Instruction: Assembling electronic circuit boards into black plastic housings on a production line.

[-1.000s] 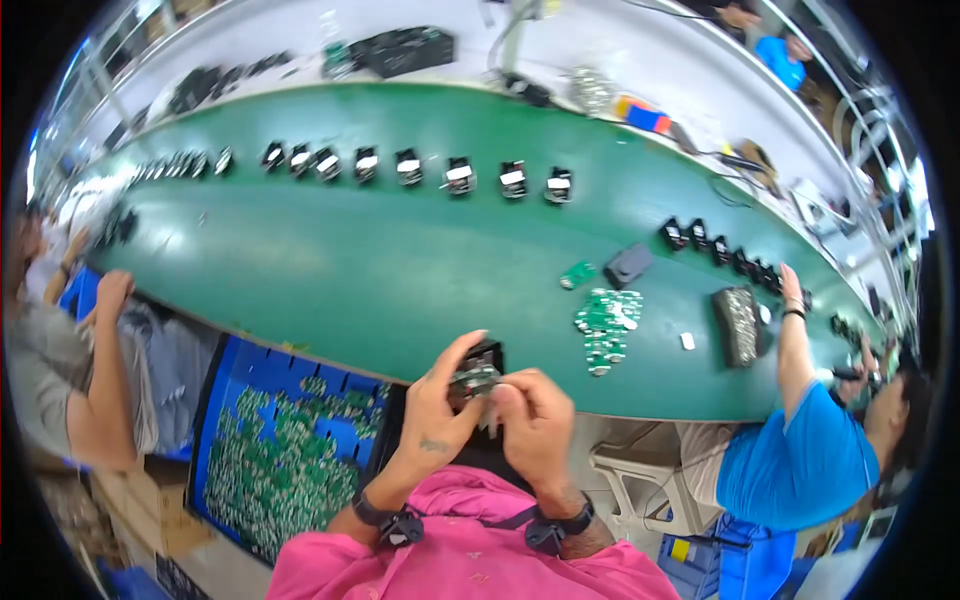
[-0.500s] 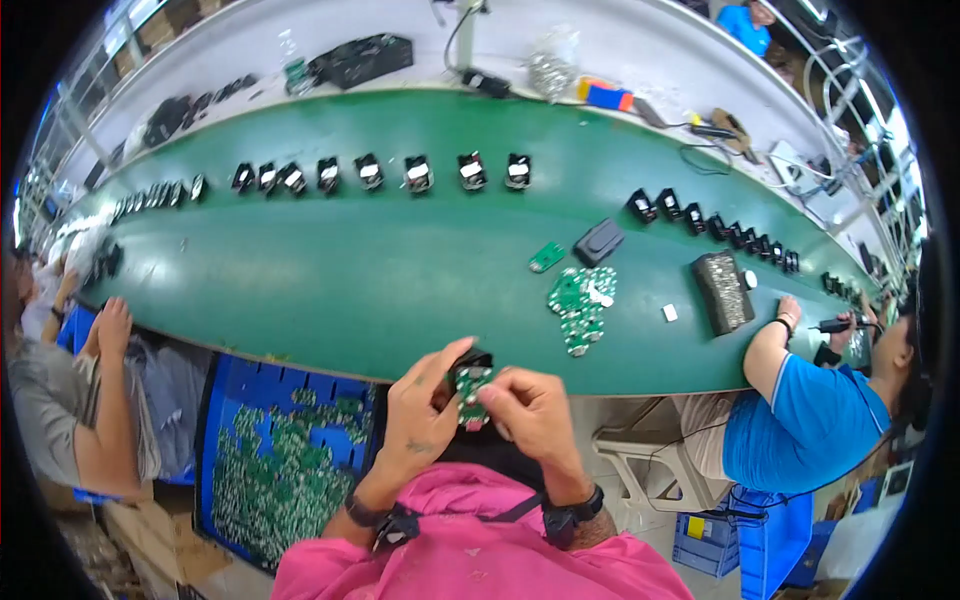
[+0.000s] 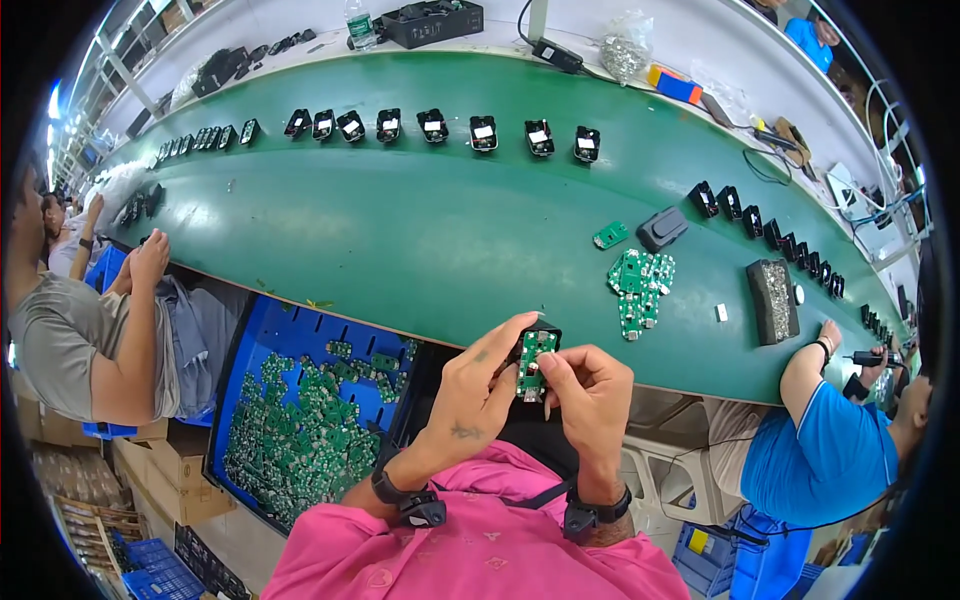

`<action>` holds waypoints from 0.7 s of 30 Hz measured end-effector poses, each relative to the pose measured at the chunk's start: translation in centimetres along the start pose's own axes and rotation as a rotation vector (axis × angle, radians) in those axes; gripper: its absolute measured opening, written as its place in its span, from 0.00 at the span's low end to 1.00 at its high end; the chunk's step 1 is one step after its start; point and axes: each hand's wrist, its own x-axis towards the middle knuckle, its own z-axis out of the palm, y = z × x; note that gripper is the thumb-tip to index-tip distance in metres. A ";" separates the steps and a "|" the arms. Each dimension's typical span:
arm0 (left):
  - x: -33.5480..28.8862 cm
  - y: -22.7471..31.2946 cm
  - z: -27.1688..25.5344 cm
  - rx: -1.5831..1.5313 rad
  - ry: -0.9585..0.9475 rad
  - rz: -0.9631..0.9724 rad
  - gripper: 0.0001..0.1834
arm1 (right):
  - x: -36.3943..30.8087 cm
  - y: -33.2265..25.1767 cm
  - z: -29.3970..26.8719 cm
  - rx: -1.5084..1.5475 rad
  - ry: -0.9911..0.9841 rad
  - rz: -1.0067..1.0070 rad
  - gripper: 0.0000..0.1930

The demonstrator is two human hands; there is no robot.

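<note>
Close to my body, at the front edge of the green bench, both hands hold a green circuit board (image 3: 533,362) together with a black plastic housing (image 3: 546,327) behind its far end. My left hand (image 3: 470,390) is curled around the left side of the housing, index finger reaching over its top. My right hand (image 3: 592,395) presses its thumb on the board's right side, the other fingers folded below. Right of them on the bench lie a pile of loose circuit boards (image 3: 640,285), a single board (image 3: 611,235) and a closed dark grey case (image 3: 662,229).
A row of black housings (image 3: 432,126) stretches across the far bench; another row (image 3: 753,222) runs down the right. A blue bin (image 3: 262,335) of circuit boards sits below left. A dark block (image 3: 772,300) lies at right. Co-workers (image 3: 815,430) sit on both sides.
The whole view has shifted, so the bench and my hands appear further right and the scene lower on the left. The board and housing stay in both hands, now turned face-up more squarely.
</note>
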 end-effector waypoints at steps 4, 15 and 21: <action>0.2 -0.1 -0.3 -0.079 -0.030 -0.024 0.26 | 0.3 0.0 -0.3 0.027 -0.017 0.015 0.08; 0.4 -0.7 -0.5 0.004 -0.013 0.019 0.26 | 0.4 1.0 -2.2 0.029 -0.229 0.029 0.09; 0.1 -1.3 -0.2 0.031 0.028 0.109 0.26 | -0.4 0.1 -1.2 0.012 -0.159 0.021 0.10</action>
